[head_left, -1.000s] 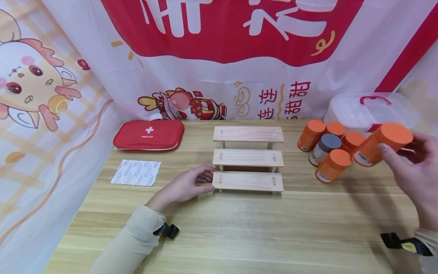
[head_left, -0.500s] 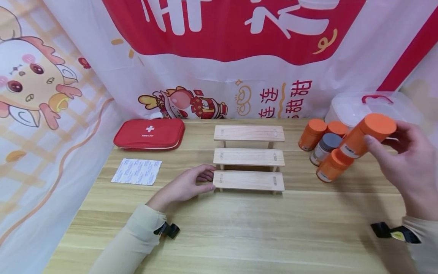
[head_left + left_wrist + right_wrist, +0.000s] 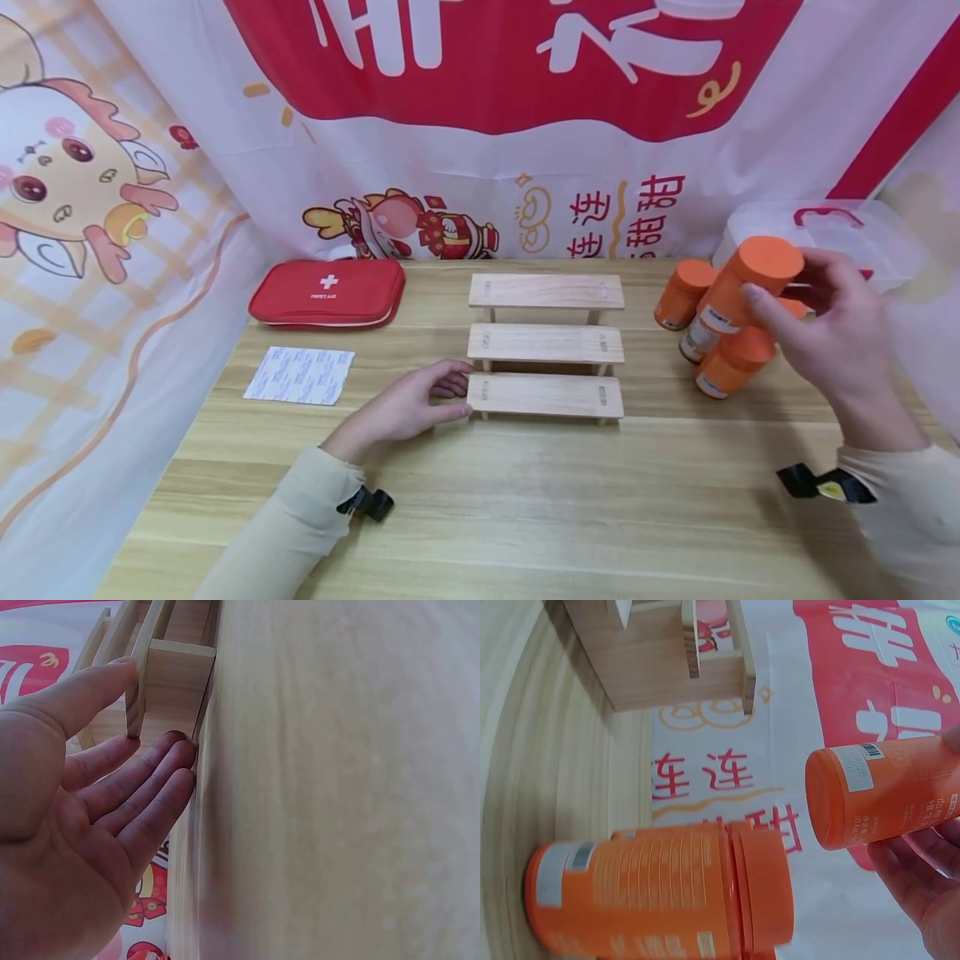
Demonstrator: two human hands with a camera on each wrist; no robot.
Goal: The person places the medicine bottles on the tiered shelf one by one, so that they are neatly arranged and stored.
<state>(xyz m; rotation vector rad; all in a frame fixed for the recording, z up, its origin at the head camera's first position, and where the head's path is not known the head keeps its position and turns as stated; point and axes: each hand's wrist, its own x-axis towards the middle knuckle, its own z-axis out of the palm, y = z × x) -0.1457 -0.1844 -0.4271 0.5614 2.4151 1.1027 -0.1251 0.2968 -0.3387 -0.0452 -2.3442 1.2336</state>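
My left hand (image 3: 408, 404) holds the left end of the lowest board of a wooden three-step stand (image 3: 546, 393) between thumb and index finger; its other fingers reach in beneath the board. My right hand (image 3: 840, 333) grips an orange pill bottle (image 3: 735, 287), tilted and raised above the other bottles. Below it stand an orange bottle (image 3: 735, 362) at the front, another orange bottle (image 3: 681, 298) at the back left, and a pale-labelled bottle (image 3: 699, 335), its top hidden by the held one. Part of another orange cap (image 3: 797, 308) shows behind the right fingers. In the right wrist view, the held bottle (image 3: 885, 791) hangs clear of a standing bottle (image 3: 645, 892).
A red first aid pouch (image 3: 327, 293) lies at the back left, with a white printed packet (image 3: 300, 376) in front. Behind the bottles stands a translucent box (image 3: 765, 229) with a red handle. A printed cloth (image 3: 450, 150) hangs along the table's back.
My right hand has carried the orange bottle leftward over the group, covering the grey cap and turning the bottle more upright. The left hand has stayed at the stand.
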